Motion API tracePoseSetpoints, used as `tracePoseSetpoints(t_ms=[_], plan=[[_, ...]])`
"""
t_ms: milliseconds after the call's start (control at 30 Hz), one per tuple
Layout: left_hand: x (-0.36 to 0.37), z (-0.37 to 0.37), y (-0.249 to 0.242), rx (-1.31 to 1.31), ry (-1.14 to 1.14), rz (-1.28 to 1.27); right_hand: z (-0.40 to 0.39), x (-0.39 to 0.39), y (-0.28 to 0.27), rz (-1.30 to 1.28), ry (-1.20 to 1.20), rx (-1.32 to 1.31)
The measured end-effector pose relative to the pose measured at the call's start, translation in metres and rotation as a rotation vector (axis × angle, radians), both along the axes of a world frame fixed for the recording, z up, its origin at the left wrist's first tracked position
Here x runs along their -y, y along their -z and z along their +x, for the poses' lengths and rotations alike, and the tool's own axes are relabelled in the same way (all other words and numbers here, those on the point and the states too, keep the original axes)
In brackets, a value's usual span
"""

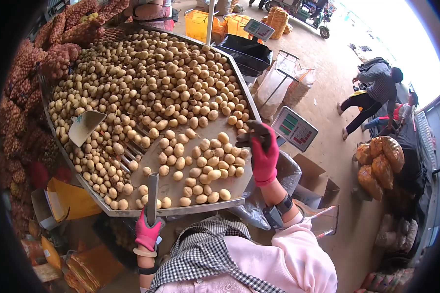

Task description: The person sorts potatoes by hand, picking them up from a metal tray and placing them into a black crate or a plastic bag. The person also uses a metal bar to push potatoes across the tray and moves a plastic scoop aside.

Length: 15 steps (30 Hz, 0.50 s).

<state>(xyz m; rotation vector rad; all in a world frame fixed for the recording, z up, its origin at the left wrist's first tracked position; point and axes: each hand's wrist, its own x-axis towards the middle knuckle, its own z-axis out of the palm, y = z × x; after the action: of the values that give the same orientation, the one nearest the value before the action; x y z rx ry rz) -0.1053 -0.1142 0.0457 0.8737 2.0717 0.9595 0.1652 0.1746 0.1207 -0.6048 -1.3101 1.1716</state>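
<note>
A metal-rimmed sorting table (220,202) is heaped with small, round potatoes (146,73). My left hand (147,230), in a pink glove with grey fingers, is closed round the lower end of a flat metal bar (153,195) at the table's near edge. Its upper end stands over the tabletop. My right hand (265,154), gloved in pink with dark fingertips, is above the table's right edge, beside a loose group of potatoes (217,158). Its dark fingers reach left and look apart, with nothing visible in them. A metal scoop (85,128) lies on the pile at left.
A scale display (294,128) stands right of the table, near an open cardboard box (310,176). Red mesh sacks (22,107) are stacked at left. Another person (376,88) bends at the far right, near filled orange bags (381,163). A yellow crate (196,25) stands behind.
</note>
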Motion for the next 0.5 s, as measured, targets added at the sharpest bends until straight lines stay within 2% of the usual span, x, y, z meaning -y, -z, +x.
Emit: tracePoseSetpoints(t_ms=[33,67,133,200,233,267,300,367,433,500], plan=[[0.001,0.002,-0.002,0.049,-0.030,-0.067,0.010,-0.009,-0.028,0.159,0.080,0.061],[0.004,0.002,0.003,0.050,-0.025,-0.056,0.014,-0.027,-0.049,0.483,0.296,0.091],[0.008,-0.004,0.013,0.050,-0.007,-0.040,0.031,-0.072,-0.080,0.673,0.466,-0.016],[0.003,-0.002,0.019,-0.014,-0.016,0.028,0.065,-0.157,-0.093,0.628,0.545,0.058],[0.009,0.001,0.021,-0.078,-0.019,0.075,0.084,-0.207,-0.096,0.486,0.721,0.317],[0.007,0.001,0.019,-0.092,-0.016,0.070,0.114,-0.280,-0.057,0.485,1.027,0.571],[0.003,0.001,0.019,-0.097,-0.035,0.056,0.128,-0.299,-0.044,0.198,1.106,0.859],[0.006,-0.001,0.022,0.029,-0.122,0.013,0.089,-0.242,-0.052,0.351,0.785,0.678],[0.006,-0.002,0.031,-0.038,-0.171,0.115,0.027,-0.167,-0.020,0.458,0.526,0.734],[0.004,-0.007,0.031,-0.069,-0.182,0.085,-0.041,-0.082,0.031,0.549,0.081,0.861]])
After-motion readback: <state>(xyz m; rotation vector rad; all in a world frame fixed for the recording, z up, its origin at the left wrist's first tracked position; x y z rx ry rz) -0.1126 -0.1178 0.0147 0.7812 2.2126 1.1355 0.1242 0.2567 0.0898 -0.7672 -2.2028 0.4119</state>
